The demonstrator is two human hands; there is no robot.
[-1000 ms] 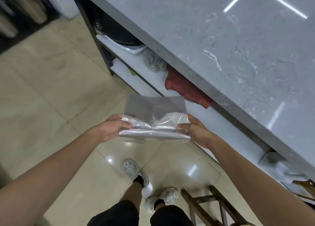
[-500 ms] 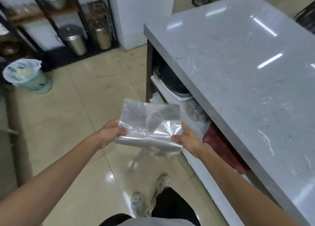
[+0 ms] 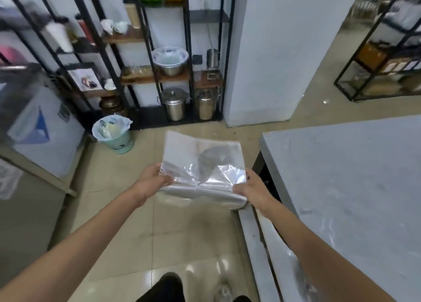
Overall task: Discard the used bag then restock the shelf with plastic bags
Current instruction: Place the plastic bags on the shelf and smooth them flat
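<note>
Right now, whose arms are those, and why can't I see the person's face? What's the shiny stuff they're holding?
The camera sits on a person's head and looks down, so you only see their two arms. The left hand and the right hand each grip one side of a stack of clear plastic bags, held over the tiled floor. Beside them on the right is a grey counter with nothing on the part we see. Further off stands a green bin with a liner, and black shelves holding metal pots.
</note>
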